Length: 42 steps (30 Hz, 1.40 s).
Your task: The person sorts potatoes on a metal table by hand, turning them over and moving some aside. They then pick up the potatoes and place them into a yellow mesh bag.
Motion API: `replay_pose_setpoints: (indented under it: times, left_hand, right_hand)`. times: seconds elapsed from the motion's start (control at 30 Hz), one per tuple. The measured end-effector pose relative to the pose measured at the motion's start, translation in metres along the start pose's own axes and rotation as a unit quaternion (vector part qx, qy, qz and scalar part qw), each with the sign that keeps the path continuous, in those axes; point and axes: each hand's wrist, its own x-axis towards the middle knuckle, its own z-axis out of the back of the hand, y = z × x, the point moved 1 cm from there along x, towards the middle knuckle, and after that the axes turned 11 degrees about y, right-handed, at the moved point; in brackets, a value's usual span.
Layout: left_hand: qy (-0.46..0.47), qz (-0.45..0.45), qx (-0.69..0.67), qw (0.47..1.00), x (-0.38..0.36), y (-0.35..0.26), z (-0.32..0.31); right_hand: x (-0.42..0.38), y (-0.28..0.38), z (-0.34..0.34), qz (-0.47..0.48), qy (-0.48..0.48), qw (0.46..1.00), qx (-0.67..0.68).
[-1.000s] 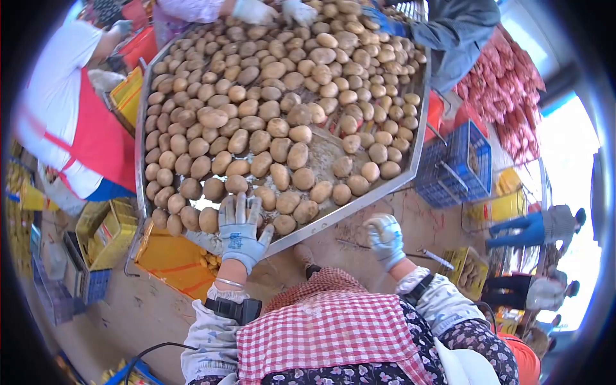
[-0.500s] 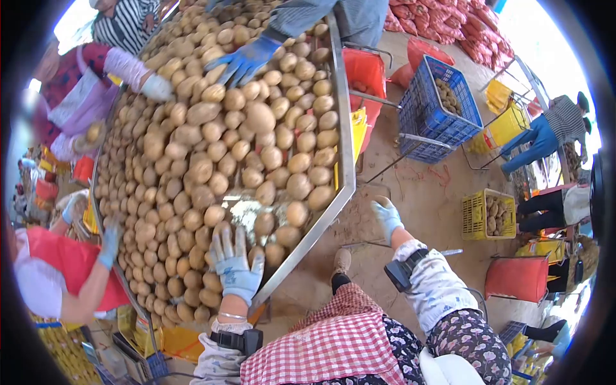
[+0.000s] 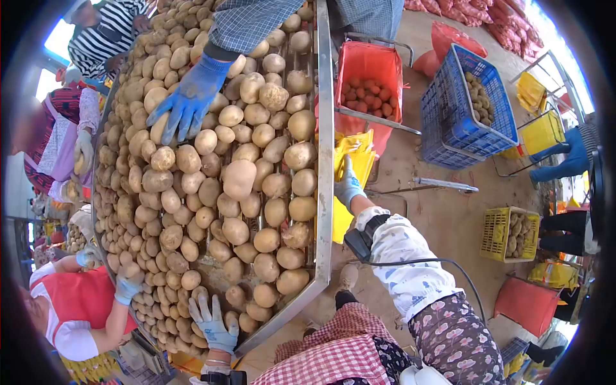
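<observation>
My left hand (image 3: 215,326), in a pale blue and grey glove, lies with spread fingers on potatoes (image 3: 172,236) at the near corner of the sorting table. No potato is gripped in it. Beyond the table's right rim, my right hand (image 3: 350,185), gloved alike, is against a bunch of yellow bags (image 3: 355,154) hanging there. Its visible fingers stretch up along the bags, and the inner side of the hand is hidden. A metal rim (image 3: 325,160) edges the table, and rollers show between some potatoes.
A co-worker's blue-gloved hand (image 3: 192,96) rests on the potatoes. Another co-worker in a red apron (image 3: 82,301) works at the left side. Right of the table stand a red bag of potatoes (image 3: 369,96), blue crates (image 3: 465,112) and a yellow crate (image 3: 510,234).
My right hand has moved up and left from beside the table to the yellow bags. The view has shifted. My left hand stays spread on the potatoes near the corner.
</observation>
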Motion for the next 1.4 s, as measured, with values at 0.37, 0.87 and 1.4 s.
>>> replay_pose_setpoints:
  times: [0.37, 0.87, 1.4]
  left_hand:
    - [-0.005, 0.001, 0.001, 1.0, 0.003, 0.0, 0.0]
    - [-0.022, 0.006, 0.001, 1.0, 0.001, -0.003, 0.005]
    - [-0.039, 0.003, -0.015, 0.999, 0.001, -0.005, 0.009]
  right_hand:
    - [-0.03, 0.001, 0.042, -0.02, 0.143, 0.961, -0.238]
    - [-0.065, 0.013, 0.046, 0.107, 0.128, 0.949, -0.267]
    - [-0.09, -0.039, -0.009, 0.024, 0.477, 0.853, -0.209]
